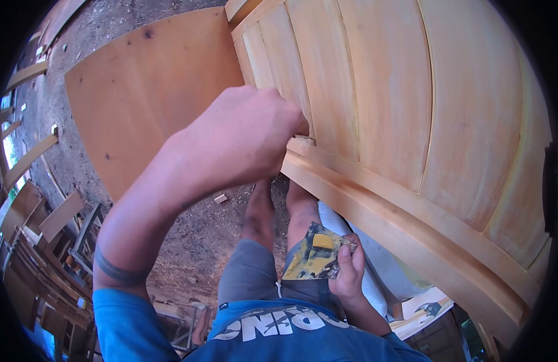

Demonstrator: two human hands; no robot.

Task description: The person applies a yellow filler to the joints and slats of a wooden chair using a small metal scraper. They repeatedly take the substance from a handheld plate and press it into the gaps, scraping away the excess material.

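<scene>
My left hand (258, 130) is closed in a fist, its back toward me, against the lower edge of a wooden panel (381, 84). Its fingertips are hidden, so what it may hold does not show; a small pale edge (304, 140) shows just beneath it. Down by my lap, my right hand (350, 268) grips a flat, stained piece of board (303, 268) at its right edge. Thick yellow paste (322, 242) and dark smears cover the board. A long wooden rail (405, 226) runs along the panel's near side.
A broad brown wooden sheet (152, 90) adjoins the panel at the left. Wooden strips and offcuts (46, 265) are piled at far left. A small wood chip (221, 198) lies on the dirt floor (194, 241). A white sack-like thing (369, 283) is under the rail.
</scene>
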